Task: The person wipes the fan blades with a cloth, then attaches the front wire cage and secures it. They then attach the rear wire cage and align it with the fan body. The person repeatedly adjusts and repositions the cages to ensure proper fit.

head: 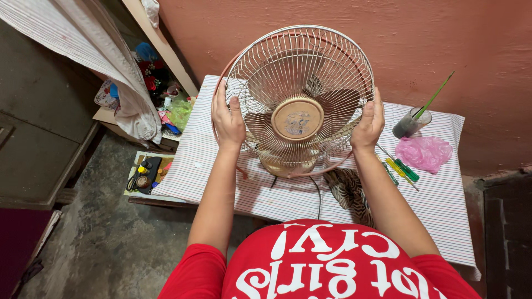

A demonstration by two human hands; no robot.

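A table fan with a round wire grille (299,72) and a tan centre badge (297,118) stands on a table covered with a striped cloth (188,166). My left hand (227,117) grips the grille's left rim. My right hand (368,124) grips the right rim. The brownish fan blades show dimly behind the wires. The fan's base (285,166) sits under the grille, with a dark cord (319,194) running toward me.
Screwdrivers with green and yellow handles (400,169) lie right of the fan, near a pink plastic bag (424,152) and a glass holding a green brush (411,120). A patterned cloth (349,191) lies by the table edge. A cluttered low shelf (147,174) stands left.
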